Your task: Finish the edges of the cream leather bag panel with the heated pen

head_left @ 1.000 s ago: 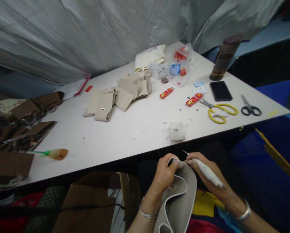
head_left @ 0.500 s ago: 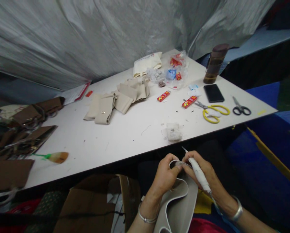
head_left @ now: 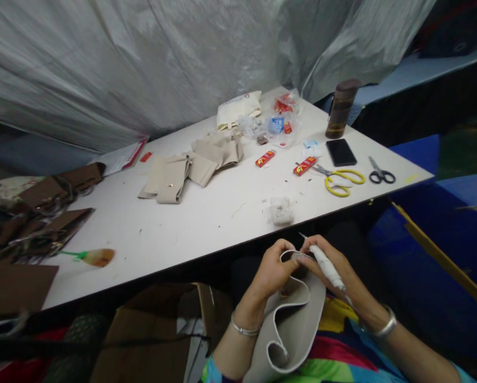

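My left hand (head_left: 273, 268) is closed on the upper edge of a curved beige leather-like piece (head_left: 298, 319), its thumb reaching inside. The piece hangs in wavy folds over my lap. A white pen-like tool (head_left: 327, 267) with a thin metal point lies across my right hand (head_left: 333, 258), which is closed around it. A thin cord seems to trail from the tool's rear end. Its tip points up and left, clear of the beige piece. Fingertips of both hands meet at the piece's top edge, so what is pinched between them is hidden.
On the white table (head_left: 198, 229) lie folded beige pieces (head_left: 170, 178), a white pad (head_left: 282, 210), red boxes (head_left: 304, 166), yellow-handled scissors (head_left: 344, 178), black scissors (head_left: 381, 173), a phone (head_left: 341, 152), a bottle (head_left: 342, 109) and a glue bottle (head_left: 98, 257). A cardboard box (head_left: 142, 335) stands below.
The view has shifted a little, so the hands and the right-side table items sit slightly higher or further left. Both hands keep the same hold on the beige piece and the tool.
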Motion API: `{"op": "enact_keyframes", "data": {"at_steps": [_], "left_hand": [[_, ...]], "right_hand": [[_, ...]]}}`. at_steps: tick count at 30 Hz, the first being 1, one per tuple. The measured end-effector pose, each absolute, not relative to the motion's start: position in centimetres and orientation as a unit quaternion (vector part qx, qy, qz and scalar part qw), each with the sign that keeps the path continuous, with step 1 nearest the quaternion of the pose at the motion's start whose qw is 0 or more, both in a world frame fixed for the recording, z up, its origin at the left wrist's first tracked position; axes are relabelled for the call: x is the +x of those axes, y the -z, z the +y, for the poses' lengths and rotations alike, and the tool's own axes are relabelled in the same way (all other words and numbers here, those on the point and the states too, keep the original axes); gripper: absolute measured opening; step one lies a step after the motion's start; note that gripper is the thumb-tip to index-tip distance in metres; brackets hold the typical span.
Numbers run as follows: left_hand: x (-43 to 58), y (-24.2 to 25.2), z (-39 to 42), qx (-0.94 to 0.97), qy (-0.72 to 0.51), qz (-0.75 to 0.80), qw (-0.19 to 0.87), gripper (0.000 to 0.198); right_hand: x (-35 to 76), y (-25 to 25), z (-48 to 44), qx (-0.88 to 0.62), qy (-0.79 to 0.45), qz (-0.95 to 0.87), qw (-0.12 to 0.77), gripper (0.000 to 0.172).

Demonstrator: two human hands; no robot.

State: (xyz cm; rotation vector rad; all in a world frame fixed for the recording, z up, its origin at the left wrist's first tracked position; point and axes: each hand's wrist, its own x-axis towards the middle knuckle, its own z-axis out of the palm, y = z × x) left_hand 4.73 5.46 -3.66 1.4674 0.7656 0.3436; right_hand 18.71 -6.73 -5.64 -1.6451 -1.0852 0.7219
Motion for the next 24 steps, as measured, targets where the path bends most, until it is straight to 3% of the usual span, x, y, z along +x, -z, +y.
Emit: {"op": "enact_keyframes", "data": {"at_steps": [13, 17, 21, 24], "left_hand": [[4.8, 3.8, 5.5, 0.616, -0.135, 0.298, 0.717, 0.026], [4.2, 3.6, 5.5, 0.654, -0.166, 0.302, 0.674, 0.024], [1.4, 2.9, 5.5, 0.691, -0.250, 0.325, 0.596, 0.040], [-2.5, 1.9, 5.4, 0.700, -0.307, 0.319, 0.561, 0.027]], "right_hand": [[17.3, 5.0, -7.5, -0.714, -0.200, -0.449, 0.499, 0.017], [17.1, 5.4, -6.9, -0.710, -0.197, -0.460, 0.496, 0.016], [16.7, 5.5, -6.0, -0.693, -0.208, -0.475, 0.501, 0.016], [16.2, 5.2, -5.2, -0.678, -0.211, -0.503, 0.493, 0.013]]}}
